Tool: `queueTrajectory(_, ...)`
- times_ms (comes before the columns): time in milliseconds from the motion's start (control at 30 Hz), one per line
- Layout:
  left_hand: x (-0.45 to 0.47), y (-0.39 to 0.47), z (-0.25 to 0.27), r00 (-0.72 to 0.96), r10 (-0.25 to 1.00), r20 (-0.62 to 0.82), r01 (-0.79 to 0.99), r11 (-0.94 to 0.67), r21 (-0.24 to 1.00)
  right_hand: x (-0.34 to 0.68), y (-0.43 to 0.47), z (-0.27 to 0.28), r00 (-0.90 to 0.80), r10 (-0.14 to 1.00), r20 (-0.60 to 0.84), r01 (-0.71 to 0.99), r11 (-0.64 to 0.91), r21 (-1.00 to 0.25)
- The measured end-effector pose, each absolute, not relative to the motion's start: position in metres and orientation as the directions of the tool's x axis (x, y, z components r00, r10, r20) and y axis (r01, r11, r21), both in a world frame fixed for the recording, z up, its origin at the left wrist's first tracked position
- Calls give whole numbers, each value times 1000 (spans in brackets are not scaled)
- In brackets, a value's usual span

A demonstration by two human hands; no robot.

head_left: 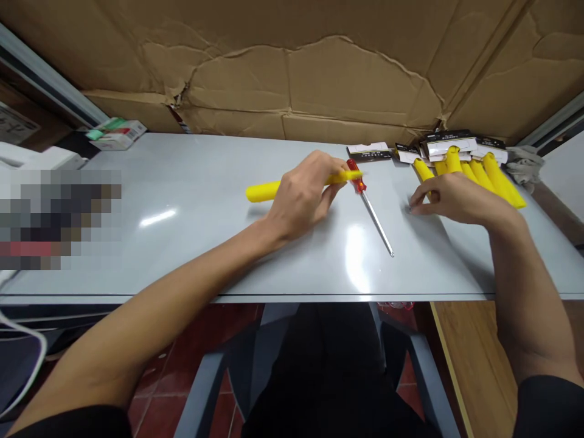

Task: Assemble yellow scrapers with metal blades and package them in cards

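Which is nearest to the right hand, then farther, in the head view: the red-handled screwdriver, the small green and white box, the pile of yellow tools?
From the right hand:
1. Pile of yellow tools, just behind it.
2. Red-handled screwdriver, to its left.
3. Small green and white box, far left corner.

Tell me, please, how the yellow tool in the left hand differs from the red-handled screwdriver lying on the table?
The yellow tool is all yellow and thick; the red-handled screwdriver has a short clear-red handle and a thin bare metal shaft. The yellow tool is gripped by the left hand and points sideways; the screwdriver lies free, slanting towards the table's near edge. Both are long, slim hand tools.
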State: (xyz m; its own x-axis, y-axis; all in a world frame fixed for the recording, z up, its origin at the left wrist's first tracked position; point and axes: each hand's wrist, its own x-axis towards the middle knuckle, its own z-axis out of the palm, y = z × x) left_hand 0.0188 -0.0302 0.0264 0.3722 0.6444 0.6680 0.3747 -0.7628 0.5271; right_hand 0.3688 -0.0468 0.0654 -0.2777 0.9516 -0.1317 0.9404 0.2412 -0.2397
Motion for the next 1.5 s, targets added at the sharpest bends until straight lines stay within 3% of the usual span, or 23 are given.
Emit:
queueTrajectory(100, 15, -31, 38, 310, 794, 523, 240, -598, 765, 357, -47, 59, -262, 945, -195, 958, 231, -168)
queueTrajectory(200, 11, -30, 48, 385, 854, 351, 80, -409, 909, 349, -50, 60, -266, 955, -127, 949, 237, -209)
queueTrajectory(300, 9, -30, 51, 461, 860, 221, 31, -265, 964, 336, -59, 65, -269, 962, 43, 861, 260, -437)
queueTrajectory(400, 11, -35, 50, 501, 851, 157, 30, -198, 980, 313, -74, 67, -243, 939, 243, 649, 343, -679)
queueTrajectory(500, 15, -42, 51, 520, 848, 104, 40, -146, 989, 289, -86, 63, -266, 898, 350, 498, 439, -748)
queueTrajectory(600, 19, -49, 53, 532, 846, 44, 61, -90, 994, 275, -90, 55, -318, 851, 418, 450, 524, -723)
queueTrajectory(767, 24, -57, 55, 542, 840, -25, 87, -26, 996, 270, -85, 46, -321, 808, 493, 520, 586, -622)
queueTrajectory(1233, 26, -63, 55, 517, 855, 29, 61, -71, 996, 264, -87, 39, -287, 794, 536, 520, 599, -609)
queueTrajectory(1500, 27, -67, 60, 500, 865, 24, 55, -59, 997, 264, -87, 36, -318, 690, 651, 443, 715, -541)
